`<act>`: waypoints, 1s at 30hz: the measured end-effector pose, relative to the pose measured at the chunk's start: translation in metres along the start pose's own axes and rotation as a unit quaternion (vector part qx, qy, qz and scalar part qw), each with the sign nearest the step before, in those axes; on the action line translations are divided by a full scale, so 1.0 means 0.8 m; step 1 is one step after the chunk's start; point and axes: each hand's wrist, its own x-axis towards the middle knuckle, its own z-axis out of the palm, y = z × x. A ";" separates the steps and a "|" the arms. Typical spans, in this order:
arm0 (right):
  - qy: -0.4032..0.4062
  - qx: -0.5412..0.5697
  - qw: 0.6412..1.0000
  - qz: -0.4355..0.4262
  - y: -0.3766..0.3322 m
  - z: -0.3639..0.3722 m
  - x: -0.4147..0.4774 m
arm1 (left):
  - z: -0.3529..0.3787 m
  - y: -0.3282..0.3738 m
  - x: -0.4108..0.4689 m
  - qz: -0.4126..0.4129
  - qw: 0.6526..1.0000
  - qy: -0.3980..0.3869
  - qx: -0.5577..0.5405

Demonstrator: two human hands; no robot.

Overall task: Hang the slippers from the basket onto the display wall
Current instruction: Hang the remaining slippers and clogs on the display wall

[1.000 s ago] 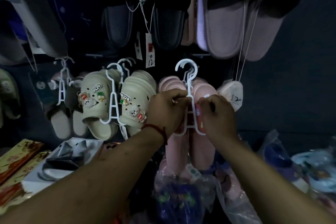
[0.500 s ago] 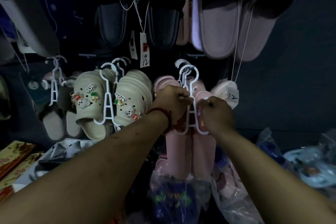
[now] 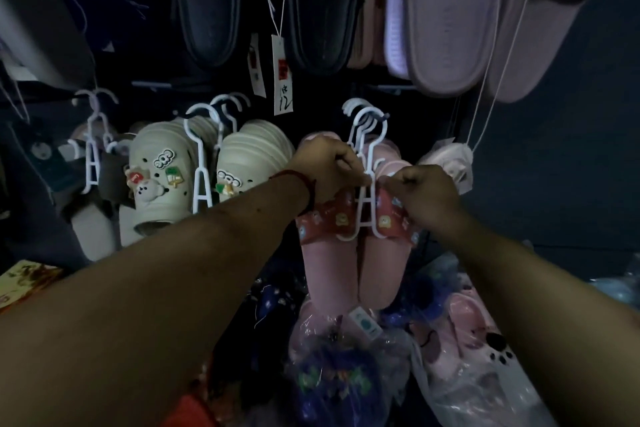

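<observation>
Pink slippers with red printed straps hang on a white hanger, mid display wall, right of the cream clogs. Left hand fingers clench the hanger stem; right hand pinches its right arm. Step: seating the hook. Next, probably let go and fetch another pair. Basket not identifiable; near plastic bags hold more slippers.

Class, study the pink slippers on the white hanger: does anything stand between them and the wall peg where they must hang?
Nothing visible does. Both the left hand and right hand grip the hanger of the pink slippers, and its hook sits at the peg beside other hangers' hooks.
</observation>
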 end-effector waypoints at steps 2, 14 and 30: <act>-0.014 -0.007 0.999 -0.033 0.005 -0.010 -0.002 | -0.015 -0.003 -0.001 0.001 0.997 -0.061 -0.039; -0.015 0.002 0.999 -0.029 0.000 -0.048 0.041 | -0.038 -0.066 -0.011 -0.207 0.959 0.034 -0.192; -0.197 -0.075 0.977 0.029 -0.041 -0.015 0.120 | -0.012 -0.076 0.031 -0.143 0.959 0.026 -0.245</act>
